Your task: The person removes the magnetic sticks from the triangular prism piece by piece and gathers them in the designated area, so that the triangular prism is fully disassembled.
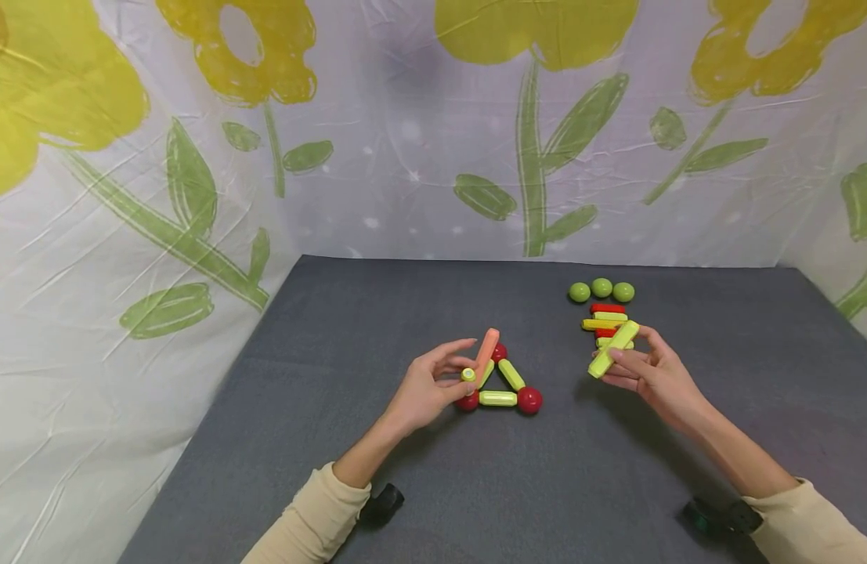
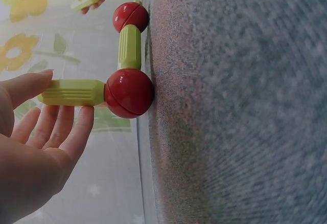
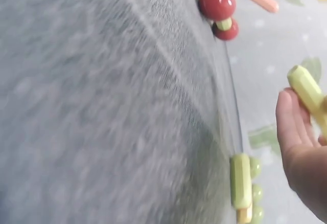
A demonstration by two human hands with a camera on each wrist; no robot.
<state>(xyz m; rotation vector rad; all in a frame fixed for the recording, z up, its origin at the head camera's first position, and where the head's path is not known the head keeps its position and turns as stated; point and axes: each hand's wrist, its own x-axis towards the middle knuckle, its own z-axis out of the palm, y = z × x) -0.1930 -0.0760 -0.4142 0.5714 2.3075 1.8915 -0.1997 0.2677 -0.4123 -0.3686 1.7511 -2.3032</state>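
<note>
A triangle of yellow-green rods (image 1: 498,399) and red balls (image 1: 529,400) lies flat on the dark table. My left hand (image 1: 417,392) is at its near left corner, where thumb and fingers pinch a yellow-green rod (image 2: 74,92). That rod stands up from a red ball (image 2: 129,93), its end against the ball in the left wrist view. From the back ball (image 1: 500,352) rises a salmon-orange rod (image 1: 486,348). To the right, my right hand (image 1: 659,380) holds another yellow-green rod (image 1: 614,348) above the table, tilted, between thumb and fingers.
Behind the right hand, several red and yellow rods (image 1: 608,308) lie in a column, partly hidden by it. Beyond them are three green balls (image 1: 601,287). A flowered cloth (image 1: 405,157) hangs behind the dark table (image 1: 405,298).
</note>
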